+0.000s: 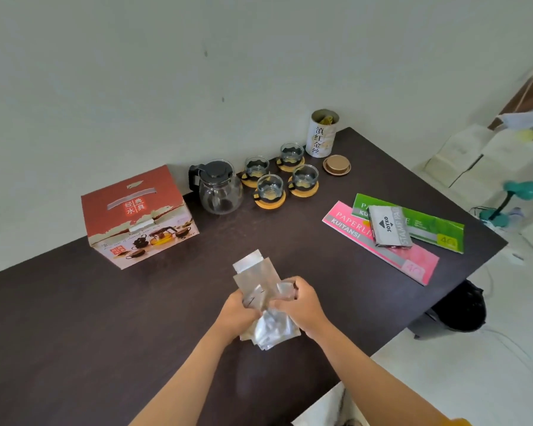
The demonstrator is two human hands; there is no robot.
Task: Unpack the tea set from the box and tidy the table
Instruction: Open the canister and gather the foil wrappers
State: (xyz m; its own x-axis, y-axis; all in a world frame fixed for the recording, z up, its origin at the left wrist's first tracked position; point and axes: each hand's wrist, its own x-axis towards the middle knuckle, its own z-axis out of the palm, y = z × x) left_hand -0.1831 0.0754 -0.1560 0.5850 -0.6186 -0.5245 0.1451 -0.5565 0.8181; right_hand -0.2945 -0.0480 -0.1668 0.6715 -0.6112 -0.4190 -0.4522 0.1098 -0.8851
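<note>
Over the middle of the dark table (pixel 74 318), my left hand (pixel 237 312) and my right hand (pixel 302 305) both grip a bunch of clear plastic wrappers (pixel 259 290), which hang crumpled below the hands. The red tea set box (pixel 139 216) stands shut at the back left. Beside it to the right is the glass teapot (pixel 219 187) with a black lid. Several glass cups (pixel 270 187) sit on round wooden coasters behind it.
A white tea tin (pixel 320 133) stands open at the back, its lid (pixel 336 165) lying beside it. Pink (pixel 382 244) and green (pixel 425 226) receipt books and a stamp pad pack (pixel 388 227) lie at the right. A black bin (pixel 459 305) sits on the floor beyond the table's right edge.
</note>
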